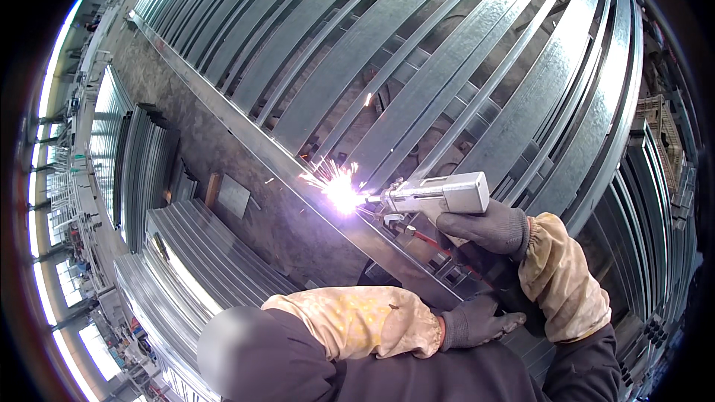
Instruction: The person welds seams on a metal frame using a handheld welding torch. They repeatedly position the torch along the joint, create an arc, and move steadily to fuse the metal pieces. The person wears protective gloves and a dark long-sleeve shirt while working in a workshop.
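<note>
My right hand [488, 229], in a grey work glove, is wrapped round the grip of a silver handheld welding gun [439, 193]. The gun's nozzle points left, and a bright white-violet glare with sparks [342, 192] burns at its tip, hiding the spot beneath. That glare sits on the long metal edge beam [261, 145], where the ends of the metal slats [350, 67] meet it. Lower down, my gloved left hand [480, 321] lies beside the beam with fingers stretched to the right; I see nothing held in it. Stained tan sleeve covers wrap both forearms.
Long galvanized slats fill the upper view, with gaps between them. Stacked metal profiles [216, 253] lie at left, and more stacked profiles [633, 216] at right. A small metal plate [233, 195] rests on the floor at left. Red-and-black parts [436, 251] sit below the gun.
</note>
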`<state>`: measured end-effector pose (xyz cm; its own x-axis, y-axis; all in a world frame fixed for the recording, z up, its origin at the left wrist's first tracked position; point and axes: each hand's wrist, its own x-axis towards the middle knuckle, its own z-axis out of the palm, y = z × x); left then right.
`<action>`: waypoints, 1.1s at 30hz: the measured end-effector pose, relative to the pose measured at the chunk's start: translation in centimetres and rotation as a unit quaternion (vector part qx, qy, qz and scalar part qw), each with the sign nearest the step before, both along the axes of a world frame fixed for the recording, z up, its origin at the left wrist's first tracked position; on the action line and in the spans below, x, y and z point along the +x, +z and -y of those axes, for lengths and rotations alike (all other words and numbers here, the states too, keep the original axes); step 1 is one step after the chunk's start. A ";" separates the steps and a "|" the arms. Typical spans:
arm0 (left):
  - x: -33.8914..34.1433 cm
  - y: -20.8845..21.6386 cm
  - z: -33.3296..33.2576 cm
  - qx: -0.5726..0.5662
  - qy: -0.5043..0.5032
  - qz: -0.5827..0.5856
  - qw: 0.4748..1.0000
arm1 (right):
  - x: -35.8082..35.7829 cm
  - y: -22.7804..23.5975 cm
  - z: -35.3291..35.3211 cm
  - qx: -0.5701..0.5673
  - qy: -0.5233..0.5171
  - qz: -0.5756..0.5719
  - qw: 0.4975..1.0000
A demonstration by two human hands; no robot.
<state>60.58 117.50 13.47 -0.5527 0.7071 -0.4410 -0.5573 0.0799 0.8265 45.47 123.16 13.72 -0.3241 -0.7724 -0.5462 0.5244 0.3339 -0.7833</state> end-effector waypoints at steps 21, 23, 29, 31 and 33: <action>-0.4 1.0 -0.3 0.020 -0.045 0.040 0.998 | 1.0 -0.6 -1.2 -0.019 -0.020 -0.019 0.999; -0.2 0.7 -0.4 0.018 -0.066 0.060 0.996 | 1.2 -0.8 -1.2 -0.029 -0.027 -0.033 0.999; 0.4 0.2 -0.8 0.014 -0.055 0.028 0.998 | 1.1 -0.5 -1.5 -0.003 0.001 -0.021 1.000; 0.6 -0.1 -1.0 0.017 -0.050 0.015 0.998 | 1.3 -0.5 -1.6 -0.010 -0.015 -0.030 0.999; 0.8 -0.2 -1.1 0.021 -0.048 0.012 0.999 | 1.4 -0.3 -1.6 -0.018 -0.023 -0.030 0.999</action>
<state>61.42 118.64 13.31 -0.4706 0.7750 -0.4217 -0.5685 0.0992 0.8167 46.86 124.74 13.45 -0.3905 -0.7749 -0.4970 0.4908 0.2815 -0.8245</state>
